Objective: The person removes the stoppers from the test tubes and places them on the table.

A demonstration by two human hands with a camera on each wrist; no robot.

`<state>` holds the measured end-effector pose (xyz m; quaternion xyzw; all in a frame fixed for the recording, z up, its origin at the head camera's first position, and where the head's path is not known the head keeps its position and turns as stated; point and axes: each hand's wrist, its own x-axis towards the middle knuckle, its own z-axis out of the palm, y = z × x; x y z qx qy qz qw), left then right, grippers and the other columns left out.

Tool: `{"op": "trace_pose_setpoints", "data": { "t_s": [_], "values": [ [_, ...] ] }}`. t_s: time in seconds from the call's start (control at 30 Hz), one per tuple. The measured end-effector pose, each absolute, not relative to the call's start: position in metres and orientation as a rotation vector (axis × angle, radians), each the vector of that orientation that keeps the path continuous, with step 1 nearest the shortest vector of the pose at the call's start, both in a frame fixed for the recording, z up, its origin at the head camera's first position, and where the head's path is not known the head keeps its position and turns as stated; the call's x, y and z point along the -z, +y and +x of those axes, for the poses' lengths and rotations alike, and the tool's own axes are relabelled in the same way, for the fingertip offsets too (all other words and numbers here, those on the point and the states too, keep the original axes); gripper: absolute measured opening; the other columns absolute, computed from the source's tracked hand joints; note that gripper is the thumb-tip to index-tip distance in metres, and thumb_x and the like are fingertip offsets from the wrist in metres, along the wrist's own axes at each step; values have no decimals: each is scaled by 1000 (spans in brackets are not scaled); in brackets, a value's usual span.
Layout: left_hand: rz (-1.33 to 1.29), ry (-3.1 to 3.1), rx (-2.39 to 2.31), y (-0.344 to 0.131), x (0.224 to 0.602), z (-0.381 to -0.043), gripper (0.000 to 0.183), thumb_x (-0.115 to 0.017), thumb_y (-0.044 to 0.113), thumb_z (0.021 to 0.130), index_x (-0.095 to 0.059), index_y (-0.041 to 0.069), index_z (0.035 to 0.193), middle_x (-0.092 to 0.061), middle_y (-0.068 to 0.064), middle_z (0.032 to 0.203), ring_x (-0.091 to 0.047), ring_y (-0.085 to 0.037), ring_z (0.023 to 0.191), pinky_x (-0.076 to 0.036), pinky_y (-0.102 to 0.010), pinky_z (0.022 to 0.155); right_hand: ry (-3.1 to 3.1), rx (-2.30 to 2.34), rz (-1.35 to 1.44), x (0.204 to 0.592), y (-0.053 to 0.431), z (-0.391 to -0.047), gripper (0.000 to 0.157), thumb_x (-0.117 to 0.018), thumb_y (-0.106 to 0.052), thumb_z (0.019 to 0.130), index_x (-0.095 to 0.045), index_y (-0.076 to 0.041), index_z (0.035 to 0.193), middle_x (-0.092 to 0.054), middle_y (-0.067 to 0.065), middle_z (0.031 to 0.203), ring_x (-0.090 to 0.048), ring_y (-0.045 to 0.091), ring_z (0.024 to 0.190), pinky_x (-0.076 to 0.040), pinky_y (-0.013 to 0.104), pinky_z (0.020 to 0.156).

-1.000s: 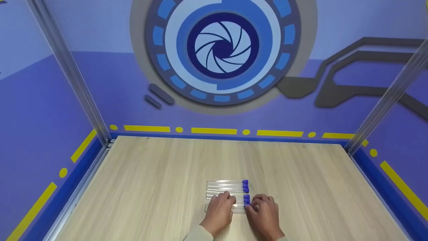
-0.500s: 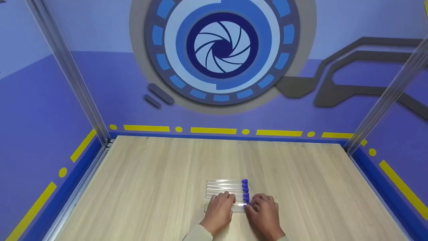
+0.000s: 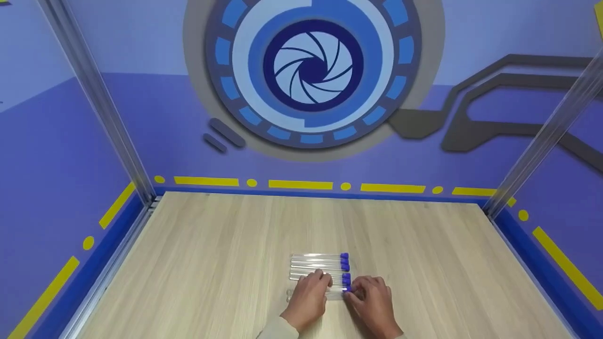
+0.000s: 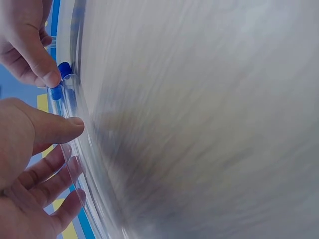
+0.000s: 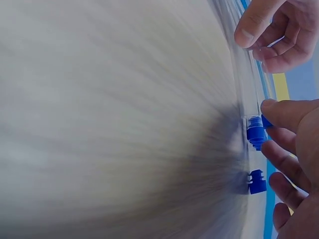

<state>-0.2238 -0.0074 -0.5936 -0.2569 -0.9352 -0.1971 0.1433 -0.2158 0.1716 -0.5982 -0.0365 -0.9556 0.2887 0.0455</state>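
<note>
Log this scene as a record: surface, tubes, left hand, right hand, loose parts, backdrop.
surface: light wood-grain table
tubes: clear capped tubes lying side by side, blue ends toward the person's right
left hand: left hand holds a clear tube between thumb and fingers
right hand: right hand pinches a blue cap at the tube ends
loose parts: one lone cap, apart from the tube ends, near the right hand's fingers
backdrop: blue-purple printed wall

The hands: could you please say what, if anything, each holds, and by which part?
Left hand: a tube, by its body. Right hand: a cap, between thumb and finger.
</note>
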Motion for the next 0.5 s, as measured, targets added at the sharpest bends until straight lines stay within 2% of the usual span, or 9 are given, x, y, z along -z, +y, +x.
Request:
{"op": "trace_pose_setpoints", "data": {
  "t_s": [0.13,0.27,0.5],
  "values": [
    [-764,-2707,619,-8,593,-224,27,-66,-2,74,-60,15,94,-54,4,84,-55,-12,74,-37,-25,65,-2933,-975,-158,599,172,-216,21,-78,-22,79,-61,-22,92,-61,-8,97,-51,14,98,-33,38,85],
    [-783,-2735,648,-8,592,-224,26,-64,-3,76,-60,15,94,-53,4,84,-54,-12,72,-38,-25,65,-2921,-985,-79,599,174,-215,26,-77,-19,79,-65,-24,102,-66,-11,99,-55,12,98,-33,37,86],
    [-787,-2715,651,-8,594,-224,23,-63,-3,78,-60,15,92,-56,4,83,-54,-12,70,-39,-25,64,-2942,-909,93,598,180,-213,21,-75,-22,81,-73,-29,100,-70,-16,97,-55,9,97,-35,36,85]
  ]
}}
